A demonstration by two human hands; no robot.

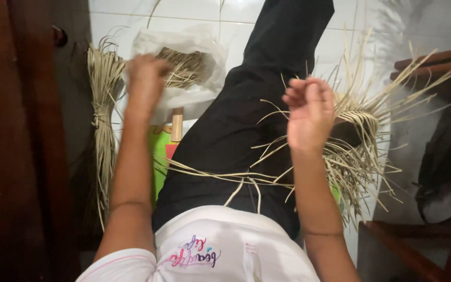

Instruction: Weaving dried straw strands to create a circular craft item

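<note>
The person sits over a white tiled floor point(236, 23) with a black-trousered leg point(246, 115) stretched out along it, and both bare arms are raised in front of the chest. The left hand point(144, 78) is closed into a loose fist and blurred; it hovers at the mouth of a white plastic bag point(194, 44) that lies on the floor near its far edge and holds a bunch of pale dry straw strips point(186, 68). Whether the left hand pinches a strip I cannot tell. The right hand point(309, 112) is also curled shut, fingers folded in toward the palm, and seems to grip thin strips that run down from it, though the strands at the fingers are too fine to be sure. Just beyond and below the right hand sits the half-woven straw piece point(358, 130), resting against the outer side of the leg, its loose ends bristling outward in all directions. A few long strips point(210, 175) lie across the lap. A tied bundle of straw point(103, 104) stands at the left edge of the floor beside a dark wooden door point(11, 141). Dark wooden furniture point(434, 62) shows at the right edge, and a green and red object point(162, 154) lies by the leg under the left arm.
</note>
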